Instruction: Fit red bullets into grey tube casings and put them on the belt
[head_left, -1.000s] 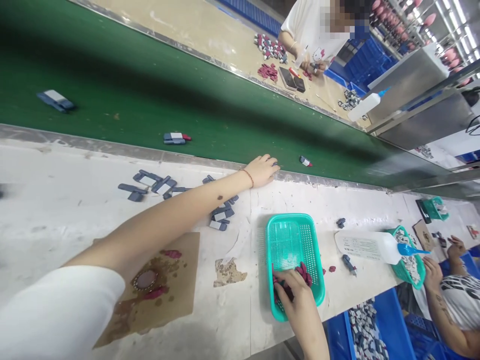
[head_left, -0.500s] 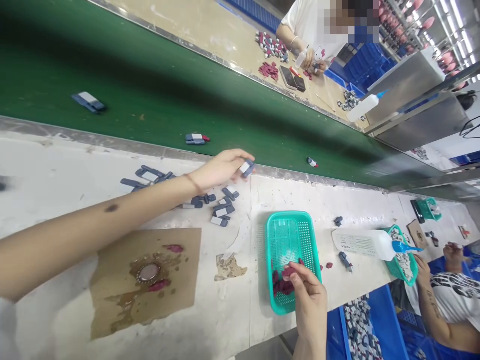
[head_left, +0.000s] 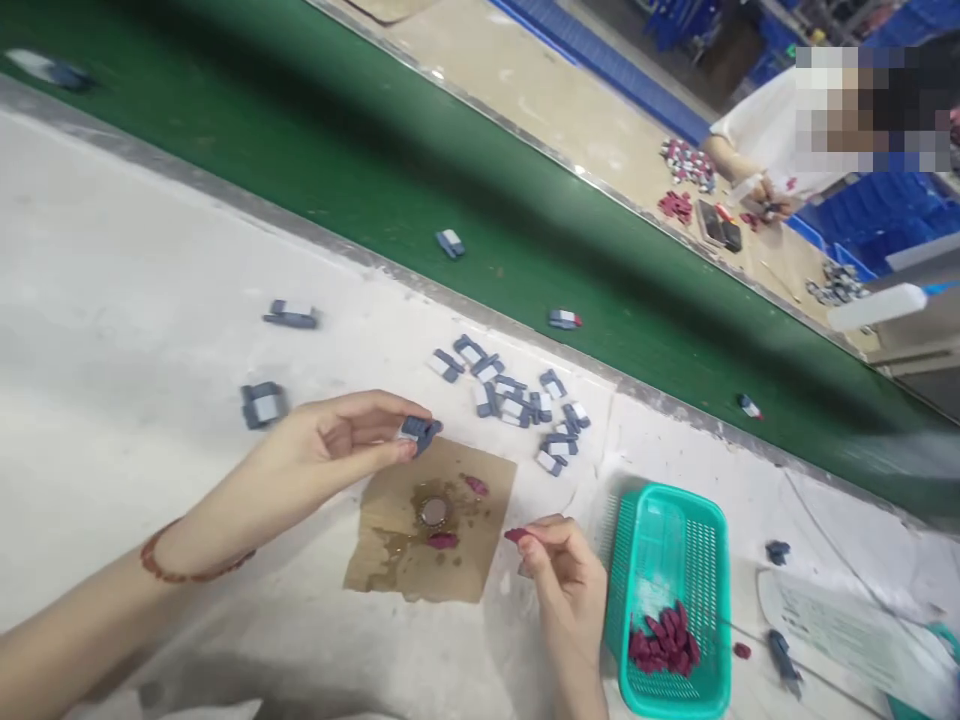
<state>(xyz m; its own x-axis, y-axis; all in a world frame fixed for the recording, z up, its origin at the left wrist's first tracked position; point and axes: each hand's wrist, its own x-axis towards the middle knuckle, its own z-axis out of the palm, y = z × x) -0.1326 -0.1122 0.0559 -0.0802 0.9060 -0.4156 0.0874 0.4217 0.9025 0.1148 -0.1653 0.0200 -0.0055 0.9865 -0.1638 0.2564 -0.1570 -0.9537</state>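
My left hand (head_left: 330,450) pinches a small grey-blue part (head_left: 417,431) just above a brown cardboard sheet (head_left: 390,565). My right hand (head_left: 566,575) pinches a small dark-red piece (head_left: 515,535) at the cardboard's right edge. A round glue-stained lid (head_left: 434,512) and red bits lie on the cardboard. A heap of grey-blue and white parts (head_left: 517,400) lies beyond it on the white table. A teal basket (head_left: 701,540) to the right holds several dark-red pieces (head_left: 664,640).
A green conveyor belt (head_left: 375,170) runs behind the table and carries a few assembled parts (head_left: 564,319). Loose grey parts (head_left: 261,405) lie to the left. A white glue bottle (head_left: 847,630) lies at right. Another person (head_left: 765,130) works across the belt.
My left hand drew back from the belt edge with a grey part to above the cardboard. My right hand left the teal basket holding a red piece. The view swung left.
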